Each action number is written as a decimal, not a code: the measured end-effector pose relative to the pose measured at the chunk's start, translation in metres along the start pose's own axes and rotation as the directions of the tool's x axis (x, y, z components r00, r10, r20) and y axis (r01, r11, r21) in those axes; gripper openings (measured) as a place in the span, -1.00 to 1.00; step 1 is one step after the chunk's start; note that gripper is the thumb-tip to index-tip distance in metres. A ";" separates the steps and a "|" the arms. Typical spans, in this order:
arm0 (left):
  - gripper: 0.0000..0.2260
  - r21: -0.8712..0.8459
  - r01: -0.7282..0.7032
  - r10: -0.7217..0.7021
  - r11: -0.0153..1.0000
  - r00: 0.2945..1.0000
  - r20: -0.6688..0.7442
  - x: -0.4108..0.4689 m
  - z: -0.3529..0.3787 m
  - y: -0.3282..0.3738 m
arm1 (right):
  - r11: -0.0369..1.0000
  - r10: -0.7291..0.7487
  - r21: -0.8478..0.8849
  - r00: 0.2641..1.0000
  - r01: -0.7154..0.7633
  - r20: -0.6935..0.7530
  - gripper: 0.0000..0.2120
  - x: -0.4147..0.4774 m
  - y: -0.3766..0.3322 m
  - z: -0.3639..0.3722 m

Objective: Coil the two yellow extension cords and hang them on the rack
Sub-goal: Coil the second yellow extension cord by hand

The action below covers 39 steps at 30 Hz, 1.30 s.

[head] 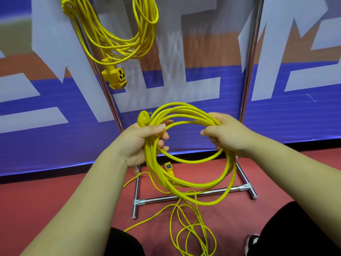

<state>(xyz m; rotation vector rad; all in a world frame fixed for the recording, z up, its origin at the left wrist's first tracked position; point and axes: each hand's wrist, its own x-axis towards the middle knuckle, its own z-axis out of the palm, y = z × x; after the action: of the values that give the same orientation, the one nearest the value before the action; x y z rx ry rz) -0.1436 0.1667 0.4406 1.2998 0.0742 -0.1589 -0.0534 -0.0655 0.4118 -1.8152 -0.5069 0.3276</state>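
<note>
Gripping a yellow cord coil (186,148) at its nine and three o'clock, left hand (142,143) and right hand (227,133) are clenching its loops; another coiled cord (114,34) is hanging on the rack (249,58) at eleven o'clock.

Yellow extension cords: two. One coiled cord (114,34) hangs on the rack; one partly coiled cord (186,156) is gripped in both hands, its remainder loose on the floor. Hands: two, left hand (142,143) and right hand (224,133). Metal racks: one, rack (186,195), with two uprights and two feet. Socket blocks: two, hanging socket (115,77) and smaller socket end (168,168). Plugs: one, plug (143,118). Shoes: one shoe (251,242).
</note>
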 end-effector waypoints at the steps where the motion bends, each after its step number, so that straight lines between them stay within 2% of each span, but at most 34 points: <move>1: -0.79 0.004 0.014 -0.014 1.000 1.000 0.009 0.000 0.000 0.000 | 0.999 -0.004 -0.035 1.000 0.004 0.008 -0.91 0.000 0.000 -0.001; 6: -0.85 0.029 0.023 -0.024 0.999 0.999 0.037 0.001 -0.001 -0.004 | 0.997 -0.022 -0.067 0.999 0.025 0.045 -0.83 0.001 0.004 -0.002; 10: -0.81 -0.047 -0.093 0.097 0.995 0.993 0.074 0.001 -0.008 -0.005 | 0.980 -0.042 0.199 0.984 0.008 0.171 -0.64 -0.001 0.012 -0.008; 13: -0.62 -0.105 -0.154 0.162 0.982 0.984 0.071 0.003 -0.014 -0.005 | 0.921 -0.011 0.368 0.936 -0.128 0.351 -0.55 -0.003 0.015 -0.013; 15: -0.62 -0.136 -0.174 0.185 0.975 0.980 0.078 0.004 -0.016 -0.007 | 0.878 0.009 0.432 0.912 -0.203 0.410 -0.60 -0.003 0.015 -0.016; 19: -0.65 -0.194 -0.116 0.152 0.974 0.972 0.180 0.004 -0.016 -0.006 | 0.835 -0.014 0.517 0.933 -0.187 0.360 -0.82 -0.004 0.009 -0.019; 21: -0.50 -0.176 -0.037 0.076 0.984 0.972 0.223 0.003 -0.015 -0.006 | 0.876 -0.021 0.465 0.952 -0.130 0.304 -0.85 -0.005 0.006 -0.018; 23: -0.27 -0.131 0.032 -0.001 0.991 0.972 0.233 0.004 -0.012 -0.008 | 0.934 -0.019 0.349 0.964 -0.077 0.264 -0.78 -0.006 0.004 -0.017; 24: -0.27 -0.117 0.048 -0.021 0.992 0.974 0.228 0.004 -0.010 -0.009 | 0.953 -0.018 0.296 0.964 -0.063 0.264 -0.72 -0.008 0.003 -0.017; 26: -0.39 -0.077 0.017 0.001 0.997 0.974 0.226 0.002 -0.008 -0.010 | 0.978 -0.033 0.206 0.958 -0.028 0.284 -0.59 -0.012 0.000 -0.019; 29: -0.28 -0.041 -0.029 0.040 0.999 0.958 0.284 -0.001 -0.006 -0.013 | 0.997 -0.033 0.075 0.959 0.012 0.282 -0.43 -0.016 -0.004 -0.021; 31: -0.30 -0.048 -0.042 0.054 0.998 0.964 0.262 0.000 -0.002 -0.015 | 0.999 -0.044 0.032 0.961 0.036 0.274 -0.39 -0.017 -0.005 -0.021; 35: -0.68 -0.023 -0.086 0.089 0.996 0.981 0.174 0.006 0.004 -0.017 | 0.994 -0.103 0.057 0.970 0.092 0.220 -0.34 -0.018 -0.009 -0.022; 39: -0.56 -0.032 -0.062 0.067 0.998 0.981 0.185 0.009 -0.001 -0.018 | 0.971 -0.133 0.221 0.974 0.090 0.185 -0.34 -0.020 -0.011 -0.029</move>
<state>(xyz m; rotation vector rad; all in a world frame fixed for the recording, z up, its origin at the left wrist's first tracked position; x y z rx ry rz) -0.1379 0.1627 0.4221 1.2539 -0.1244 -0.2223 -0.0597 -0.0966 0.4304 -1.5490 -0.6857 0.4703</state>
